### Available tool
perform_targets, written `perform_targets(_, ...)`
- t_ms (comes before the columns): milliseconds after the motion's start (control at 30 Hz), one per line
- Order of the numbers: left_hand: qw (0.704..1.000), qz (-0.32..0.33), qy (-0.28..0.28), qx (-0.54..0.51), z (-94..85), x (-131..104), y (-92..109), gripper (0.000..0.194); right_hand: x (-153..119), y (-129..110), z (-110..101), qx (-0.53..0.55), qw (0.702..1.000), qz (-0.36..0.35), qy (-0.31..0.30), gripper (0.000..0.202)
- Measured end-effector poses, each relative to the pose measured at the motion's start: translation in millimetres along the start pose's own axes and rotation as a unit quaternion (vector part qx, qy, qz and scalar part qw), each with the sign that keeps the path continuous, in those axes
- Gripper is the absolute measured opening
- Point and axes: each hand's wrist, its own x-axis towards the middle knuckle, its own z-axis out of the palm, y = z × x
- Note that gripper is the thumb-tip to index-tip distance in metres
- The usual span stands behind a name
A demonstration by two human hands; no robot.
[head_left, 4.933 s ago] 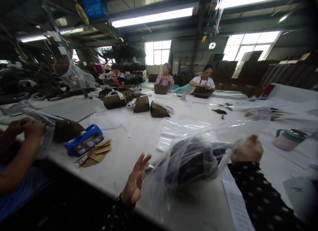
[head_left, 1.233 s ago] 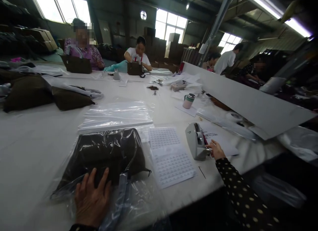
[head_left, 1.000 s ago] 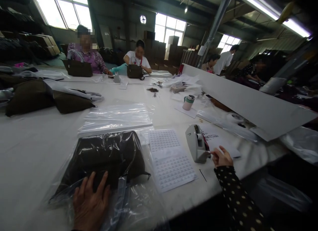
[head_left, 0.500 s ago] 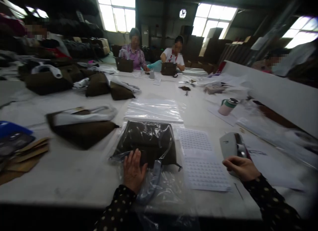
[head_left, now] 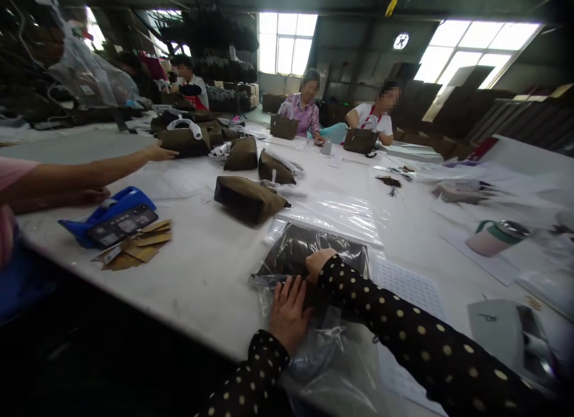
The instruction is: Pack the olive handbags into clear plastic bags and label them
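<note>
A dark handbag (head_left: 293,240) lies flat inside a clear plastic bag (head_left: 354,363) in front of me. My left hand (head_left: 289,312) rests on its near left part, fingers stretched out and lying flat on the plastic. Across the middle of it reaches my right hand (head_left: 319,263), closed with the fingers curled down against the plastic. Whatever those fingers hold, if anything, is hidden. Just beyond the handbag is a stack of clear plastic bags (head_left: 332,216). A printed sheet of small labels (head_left: 410,288) lies to the right, partly under my right sleeve.
Brown handbags (head_left: 251,198) stand further up the white table. At left, a co-worker's arm (head_left: 103,169) reaches toward one, beyond a blue holder (head_left: 121,210) and brown paper pieces (head_left: 143,246). On the right are a grey dispenser (head_left: 497,336) and a pink cup (head_left: 495,237). Two people sit opposite.
My right hand has moved left from beside the grey dispenser onto the bagged handbag. My left hand stays flat on it. The view has turned left, showing a co-worker's arm.
</note>
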Motion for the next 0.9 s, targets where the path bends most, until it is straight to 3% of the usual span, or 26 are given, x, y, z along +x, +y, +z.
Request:
perform_targets(100,0.999,0.022,-0.018,0.037,0.0,2,0,0.052,-15,43,1,-0.003,0.997,0.067,0.043,0.039)
perform_targets(167,0.998,0.033,-0.024,0.045,1.2,6,-4,0.052,-43,84,16,-0.005,0.991,0.103,0.084,0.038)
perform_targets(233,0.998,0.047,-0.031,0.041,3.9,14,-11,0.052,-83,121,50,-0.020,0.983,0.091,0.156,0.034)
perform_targets(300,0.997,0.062,-0.040,0.028,7.6,29,-21,0.052,-125,141,99,-0.069,0.935,-0.038,0.346,0.039)
perform_targets(333,0.996,0.068,-0.046,0.019,9.2,39,-26,0.052,-143,142,126,-0.091,0.905,-0.111,0.400,0.048)
perform_targets(400,0.995,0.083,-0.055,-0.006,9.7,60,-35,0.052,-167,129,175,-0.099,0.872,-0.213,0.428,0.055)
perform_targets(467,0.994,0.092,-0.048,-0.035,3.6,76,-41,0.052,-173,102,207,-0.055,0.844,-0.225,0.483,0.050)
perform_targets(533,0.993,0.096,-0.020,-0.070,-10.0,75,-42,0.053,-166,74,217,0.004,0.823,-0.190,0.536,0.041)
perform_targets(633,0.979,0.147,-0.015,-0.140,-36.5,30,-35,0.063,-151,51,205,0.084,0.819,-0.216,0.524,0.023)
perform_targets(700,0.959,0.204,-0.085,-0.176,-49.2,-20,-30,0.076,-147,49,194,0.178,0.822,-0.268,0.470,0.015)
perform_targets(767,0.954,0.205,-0.142,-0.168,-53.6,-68,-27,0.086,-148,50,188,0.302,0.810,-0.255,0.433,0.015)
perform_targets(833,0.964,0.166,-0.141,-0.153,-51.7,-100,-24,0.067,-152,51,187,0.391,0.791,-0.197,0.429,0.017)
perform_targets(900,0.977,0.101,-0.093,-0.163,-48.1,-111,-23,0.036,-155,53,189,0.399,0.789,-0.170,0.436,0.026)
